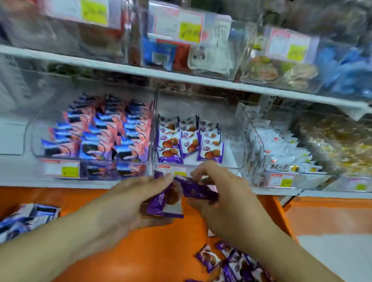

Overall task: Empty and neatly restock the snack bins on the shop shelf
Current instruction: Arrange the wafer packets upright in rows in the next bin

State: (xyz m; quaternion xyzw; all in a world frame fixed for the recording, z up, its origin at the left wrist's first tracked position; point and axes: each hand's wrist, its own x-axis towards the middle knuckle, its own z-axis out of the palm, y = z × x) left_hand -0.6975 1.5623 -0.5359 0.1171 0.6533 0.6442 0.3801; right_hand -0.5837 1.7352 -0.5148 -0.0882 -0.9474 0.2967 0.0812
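Observation:
My left hand (126, 203) holds a small stack of purple cookie packets (166, 203) just below the shelf front. My right hand (222, 196) pinches another purple packet (198, 191) lying across the top of that stack. Straight above stands the clear middle bin (232, 149), with purple cookie packets (188, 138) set upright in rows in its left part. A loose heap of the same purple packets (240, 275) lies on the orange surface (151, 251) at the lower right.
The clear bin (33, 135) on the left holds rows of blue-and-pink packets (104, 133). White packets (279, 147) fill the bin to the right. Blue-and-white packets (18, 224) lie on the orange surface at the left. An upper shelf (142, 69) carries more clear bins.

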